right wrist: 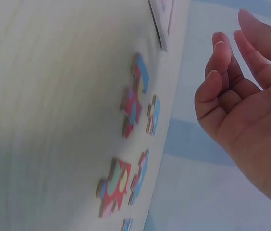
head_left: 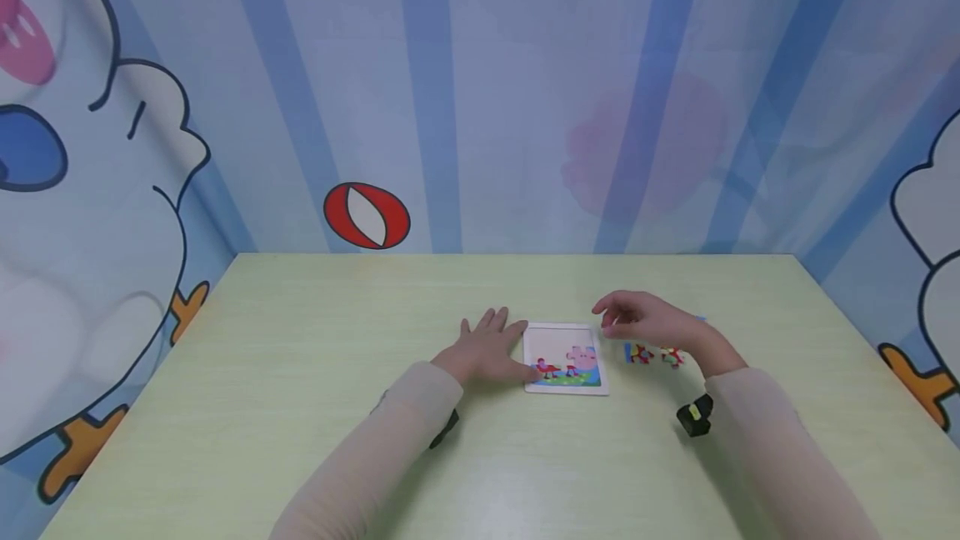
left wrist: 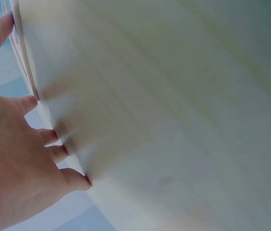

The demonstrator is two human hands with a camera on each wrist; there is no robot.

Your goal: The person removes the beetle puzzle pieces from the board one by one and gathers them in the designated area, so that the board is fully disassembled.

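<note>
The left hand (head_left: 483,357) rests on the table (head_left: 300,407), fingers spread wide and thumb over the left edge of the puzzle tray (head_left: 551,340); should that thumb slip or push sideways, the tray could skid and the seated pieces (head_left: 585,361) shift. The tray lies flat between the hands, picture upward, grass side toward the person, bare part pointing away; foreshortening hides any long axis. Farther on, above loose pieces (head_left: 640,354), the right hand (head_left: 651,319) hangs with fingers loosely bent, a narrow gap, nothing visibly held.
</note>
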